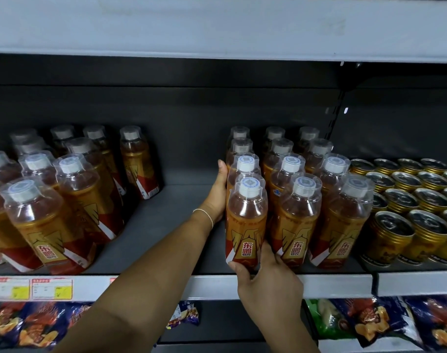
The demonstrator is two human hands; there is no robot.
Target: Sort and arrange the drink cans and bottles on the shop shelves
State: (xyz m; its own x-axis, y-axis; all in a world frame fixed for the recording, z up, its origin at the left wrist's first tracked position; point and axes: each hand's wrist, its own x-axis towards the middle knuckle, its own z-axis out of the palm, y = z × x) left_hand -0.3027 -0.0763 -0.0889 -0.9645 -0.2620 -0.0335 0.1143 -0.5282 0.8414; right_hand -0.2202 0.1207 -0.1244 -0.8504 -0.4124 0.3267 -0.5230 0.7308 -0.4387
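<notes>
Right hand (pixel 265 278) is closest, low at the shelf (pixel 171 225) front edge. Its thumb and fingers are wrapped round the base of the front bottle (pixel 245 225). That bottle stands upright at the head of the left-most column of the right bottle block (pixel 319 200), three columns running to the shelf back. Left hand (pixel 217 192), thin bracelet (pixel 207 216) at the wrist, lies against the left side of the same column just behind the front bottle, thumb up. Its fingers are hidden by the bottles, so I can't tell whether it grips or only presses. My read on the step: facing up this column, seating the front bottle in line with its neighbours at the edge. The next move needs the label turned forward and the row squared. After that, probably deal with the bare mid-shelf stretch and the looser left bottle group (pixel 51 212) toward the left end. The bottle labels are orange and red and read 东鹏特饮. Gold cans (pixel 408 200) sit packed at the right end, side print unreadable. Price tags (pixel 51 289) on the front lip are too small to read. Snack bags (pixel 370 322) sit below, print blurred.
</notes>
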